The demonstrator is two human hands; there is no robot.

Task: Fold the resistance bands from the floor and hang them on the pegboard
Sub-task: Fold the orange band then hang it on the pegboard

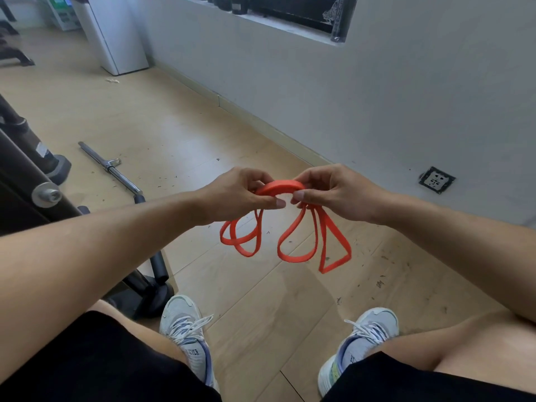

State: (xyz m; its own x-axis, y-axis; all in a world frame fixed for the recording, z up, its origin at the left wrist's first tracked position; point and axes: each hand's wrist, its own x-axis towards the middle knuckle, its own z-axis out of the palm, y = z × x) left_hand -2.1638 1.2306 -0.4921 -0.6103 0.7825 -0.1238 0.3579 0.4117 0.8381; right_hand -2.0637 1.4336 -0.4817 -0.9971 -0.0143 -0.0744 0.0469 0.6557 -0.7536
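Observation:
An orange resistance band [280, 187] is bunched into several loops and held in the air above the wooden floor. My left hand [240, 192] grips the left end of the bundle, and my right hand [333, 192] pinches the right end. Between the two hands the folded band arches upward. Loops hang below each hand, two on the left [240, 239] and longer ones on the right [319, 245]. No pegboard shows in this view.
A metal bar handle [111, 167] lies on the floor to the left. Black gym machine parts [26, 169] stand at the left edge. A grey wall [377, 97] with a socket [436, 179] runs along the right. My two shoes [185, 329] are below.

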